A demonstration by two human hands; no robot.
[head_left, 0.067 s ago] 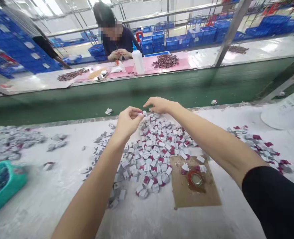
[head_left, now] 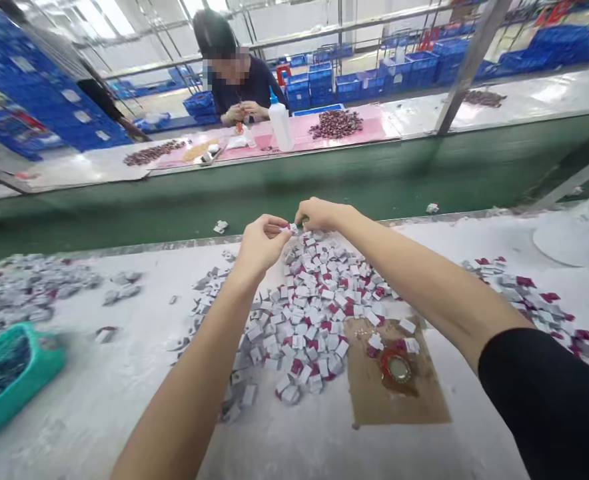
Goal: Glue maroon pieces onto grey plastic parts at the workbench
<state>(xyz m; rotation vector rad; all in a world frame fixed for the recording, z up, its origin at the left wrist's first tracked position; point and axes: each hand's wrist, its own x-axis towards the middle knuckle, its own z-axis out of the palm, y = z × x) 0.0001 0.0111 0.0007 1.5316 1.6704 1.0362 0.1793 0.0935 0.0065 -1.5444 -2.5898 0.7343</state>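
At the far end of a heap of small white and magenta pieces (head_left: 319, 300), my left hand (head_left: 263, 245) pinches one white and magenta piece (head_left: 291, 229) between thumb and fingers. Just to its right is my right hand (head_left: 319, 215), its thumb and index finger curled close together beside that piece. Whatever lies between the right fingertips is too small to make out. A brown square board (head_left: 399, 407) lies nearer, right of the heap, with a round red-rimmed part (head_left: 398, 368) and a few pieces on it.
A teal basket (head_left: 39, 360) with dark parts stands at the left edge. More pieces lie at far left (head_left: 34, 290) and right (head_left: 534, 300). Beyond the green divider (head_left: 199, 200), a person (head_left: 249, 77) works near a white bottle (head_left: 280, 123).
My right hand's thumb and index finger have closed in and come nearer the piece in my left hand. The whole view has shifted slightly.
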